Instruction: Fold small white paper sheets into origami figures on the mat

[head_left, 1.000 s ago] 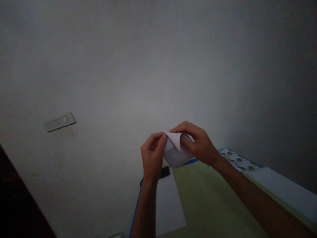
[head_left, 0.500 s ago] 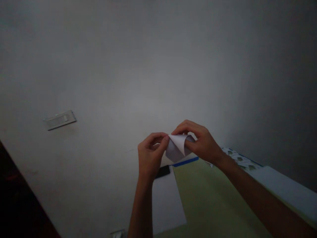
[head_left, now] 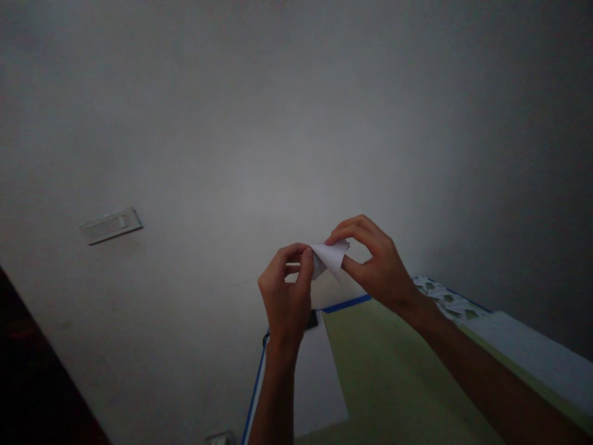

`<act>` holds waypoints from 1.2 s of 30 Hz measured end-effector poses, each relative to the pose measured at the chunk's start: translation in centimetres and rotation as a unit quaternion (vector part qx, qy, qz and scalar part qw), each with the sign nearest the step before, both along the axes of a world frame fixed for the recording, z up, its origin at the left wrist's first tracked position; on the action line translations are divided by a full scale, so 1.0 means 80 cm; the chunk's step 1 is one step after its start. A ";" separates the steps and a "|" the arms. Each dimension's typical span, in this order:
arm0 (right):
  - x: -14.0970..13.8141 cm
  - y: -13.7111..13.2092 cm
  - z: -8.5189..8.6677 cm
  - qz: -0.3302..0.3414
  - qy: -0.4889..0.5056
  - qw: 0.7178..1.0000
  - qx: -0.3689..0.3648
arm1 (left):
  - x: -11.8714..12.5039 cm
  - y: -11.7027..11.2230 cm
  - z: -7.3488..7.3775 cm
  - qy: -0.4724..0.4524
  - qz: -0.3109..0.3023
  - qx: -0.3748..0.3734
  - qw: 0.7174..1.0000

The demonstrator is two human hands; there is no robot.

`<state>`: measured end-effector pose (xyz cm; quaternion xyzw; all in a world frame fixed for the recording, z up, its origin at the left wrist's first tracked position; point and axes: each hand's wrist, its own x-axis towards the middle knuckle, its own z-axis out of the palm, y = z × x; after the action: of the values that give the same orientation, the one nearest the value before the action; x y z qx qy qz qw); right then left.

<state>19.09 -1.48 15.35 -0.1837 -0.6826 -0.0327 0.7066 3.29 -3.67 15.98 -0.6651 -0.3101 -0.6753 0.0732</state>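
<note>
A small piece of white paper (head_left: 331, 254), curled into a cone-like shape, is held up between my two hands above the far edge of the table. My left hand (head_left: 288, 284) pinches its pointed left end between thumb and fingers. On the other side, my right hand (head_left: 373, 259) grips the wider part, with fingertips on top and the thumb at the lower right edge. Some of the paper's far side is hidden by its own fold.
The green tabletop (head_left: 389, 364) has a blue edge (head_left: 345, 304). On it lie a white sheet (head_left: 319, 383), a dark object (head_left: 312, 319) partly behind my left wrist, several white paper pieces (head_left: 447, 300) and a pale slab-like stack (head_left: 532, 340). A wall plate (head_left: 112, 226) is at left.
The paper has turned and is rolled tighter, showing less of its lower flap. My right hand has risen slightly, and my left forearm has shifted right.
</note>
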 end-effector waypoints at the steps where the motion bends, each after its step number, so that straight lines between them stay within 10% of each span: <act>1: 0.000 -0.001 0.001 -0.002 0.001 1.000 0.000 | -0.001 0.001 -0.001 -0.001 0.004 0.002 1.000; 36: 0.003 -0.018 0.008 0.062 -0.078 0.993 -0.061 | 0.004 -0.006 0.002 0.037 -0.036 -0.023 0.998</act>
<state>19.36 -2.94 16.00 -0.1811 -0.7463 0.0388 0.6393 3.62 -4.16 16.11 -0.7018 -0.2987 -0.6451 0.0451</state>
